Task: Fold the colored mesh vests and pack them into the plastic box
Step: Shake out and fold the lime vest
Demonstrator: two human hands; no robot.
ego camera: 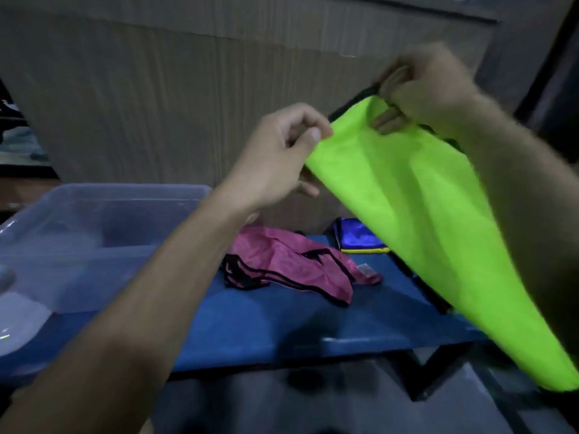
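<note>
Pinching the neon-green mesh vest (416,220) by its black-trimmed top edge, left hand (275,158) and right hand (429,89) should pull that edge taut before folding over the blue counter (282,327).

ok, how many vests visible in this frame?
3. Green vest held up in the air by the left hand and right hand; pink vest crumpled on the blue table; blue vest behind it, partly hidden. More may lie under the green one.

At the frame's centre the left hand (279,155) and at upper right the right hand (429,89) pinch a neon-green mesh vest (423,220) by its black-trimmed top edge. Below lie a pink vest (282,261) and folded blue vest (357,236) on the blue table (266,327); the clear plastic box (94,233) stands at left.
</note>
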